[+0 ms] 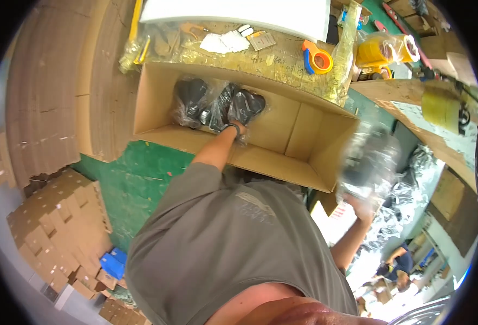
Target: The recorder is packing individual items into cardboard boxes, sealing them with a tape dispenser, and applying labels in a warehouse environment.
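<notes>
Cardboard box (304, 135) held 2 bagged black items; left hand (238, 129) pressed 1 down, grip unclear; right hand (362, 208) clutched another bagged item (368, 162); slick plastic could slip.

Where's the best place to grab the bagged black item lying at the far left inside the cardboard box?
Probably from above, through the open top of the cardboard box. Take the bagged black item across its bulging middle; the loose clear wrap at its edges looks likely to slip. Come in from its left, since the left hand is occupying the neighbouring bag.

Matt cardboard box (304, 135); glossy, probably plastic-wrapped black items (217, 103)
</notes>
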Tool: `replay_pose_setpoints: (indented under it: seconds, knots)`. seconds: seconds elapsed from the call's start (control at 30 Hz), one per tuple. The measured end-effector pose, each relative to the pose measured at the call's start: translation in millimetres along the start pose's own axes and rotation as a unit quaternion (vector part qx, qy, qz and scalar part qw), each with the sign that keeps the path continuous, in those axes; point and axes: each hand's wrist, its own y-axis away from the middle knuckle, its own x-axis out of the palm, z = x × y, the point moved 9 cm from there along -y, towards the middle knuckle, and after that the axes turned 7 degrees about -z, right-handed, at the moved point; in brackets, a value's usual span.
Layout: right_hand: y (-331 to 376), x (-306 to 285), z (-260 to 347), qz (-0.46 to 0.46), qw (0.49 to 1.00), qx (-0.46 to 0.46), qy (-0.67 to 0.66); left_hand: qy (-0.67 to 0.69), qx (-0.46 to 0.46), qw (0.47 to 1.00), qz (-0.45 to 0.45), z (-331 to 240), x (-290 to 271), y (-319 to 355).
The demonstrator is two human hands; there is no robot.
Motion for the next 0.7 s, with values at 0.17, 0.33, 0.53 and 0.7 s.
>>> replay_pose_setpoints:
  seconds: [0.17, 0.33, 0.53, 0.7]
  knots:
    - [-73.9, 195.7, 76.5, 0.104, 0.824, -0.264, 0.49, 0.192, -0.299, 0.886, -0.299, 91.6, -210.2, 80.2]
    - [-184.3, 369.7, -17.8, 0.201, 0.671, -0.382, 0.603, 0.182, -0.452, 0.842, -0.233, 219.6, -192.8, 57.3]
    - [-220.0, 402.9, -83.1, -0.051, 0.924, -0.167, 0.341, 0.125, -0.199, 0.933, -0.272, 224.4, -181.1, 30.1]
    - [-207.9, 369.8, -229.2, -0.056, 0.971, 0.102, 0.211, 0.124, -0.179, 0.953, -0.212, 197.2, -215.3, 46.4]
